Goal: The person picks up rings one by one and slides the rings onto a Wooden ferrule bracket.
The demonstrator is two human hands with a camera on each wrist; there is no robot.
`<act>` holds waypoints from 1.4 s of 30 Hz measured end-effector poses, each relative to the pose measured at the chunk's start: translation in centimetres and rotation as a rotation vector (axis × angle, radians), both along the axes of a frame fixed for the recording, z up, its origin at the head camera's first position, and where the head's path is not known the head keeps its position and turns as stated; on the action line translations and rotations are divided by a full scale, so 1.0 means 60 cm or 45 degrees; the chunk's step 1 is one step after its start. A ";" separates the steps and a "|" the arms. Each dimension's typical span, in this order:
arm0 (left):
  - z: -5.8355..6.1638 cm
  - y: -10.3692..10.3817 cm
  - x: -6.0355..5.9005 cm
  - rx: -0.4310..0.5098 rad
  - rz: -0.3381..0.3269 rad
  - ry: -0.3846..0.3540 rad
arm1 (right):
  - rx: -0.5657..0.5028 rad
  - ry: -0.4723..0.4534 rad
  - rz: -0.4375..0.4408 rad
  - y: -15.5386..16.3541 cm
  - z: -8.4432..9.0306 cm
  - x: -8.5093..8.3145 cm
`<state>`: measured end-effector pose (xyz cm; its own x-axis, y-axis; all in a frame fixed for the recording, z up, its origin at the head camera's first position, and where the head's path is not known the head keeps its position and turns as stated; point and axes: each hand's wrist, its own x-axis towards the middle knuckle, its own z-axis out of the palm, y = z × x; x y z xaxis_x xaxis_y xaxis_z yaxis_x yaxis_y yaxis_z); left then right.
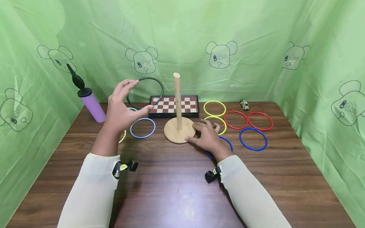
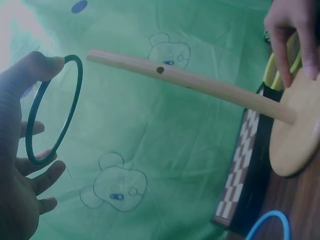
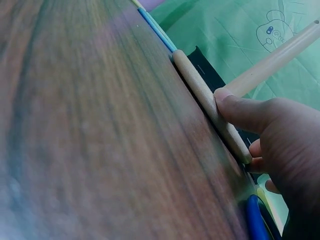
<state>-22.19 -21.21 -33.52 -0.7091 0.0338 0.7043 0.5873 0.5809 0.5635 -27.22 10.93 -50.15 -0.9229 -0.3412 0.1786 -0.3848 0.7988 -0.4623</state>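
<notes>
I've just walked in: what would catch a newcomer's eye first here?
Probably the wooden peg standing upright near the middle of the table, with the left hand holding a dark ring up to its left. The right hand grips the right side of the peg's round base. A bright purple cylinder also stands out at the far left.

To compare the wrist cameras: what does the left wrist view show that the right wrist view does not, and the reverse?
Only left wrist: the left hand holding a dark ring, and the squares of the chessboard. Only right wrist: a dark blue ring. Both: the right hand on the round wooden base, its wooden peg, and bear-printed green cloth.
</notes>
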 end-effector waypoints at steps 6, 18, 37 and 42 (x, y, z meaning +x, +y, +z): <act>0.028 0.017 -0.016 -0.014 -0.030 0.044 | 0.001 -0.003 0.004 0.001 0.001 0.000; 0.067 0.054 -0.043 0.003 -0.039 -0.057 | 0.000 0.007 0.009 0.001 0.001 -0.001; 0.026 0.095 -0.074 -0.042 -0.064 -0.161 | -0.011 0.009 0.024 0.001 -0.003 -0.001; 0.002 0.100 -0.074 -0.060 -0.066 -0.168 | -0.008 0.014 0.016 0.002 -0.001 -0.001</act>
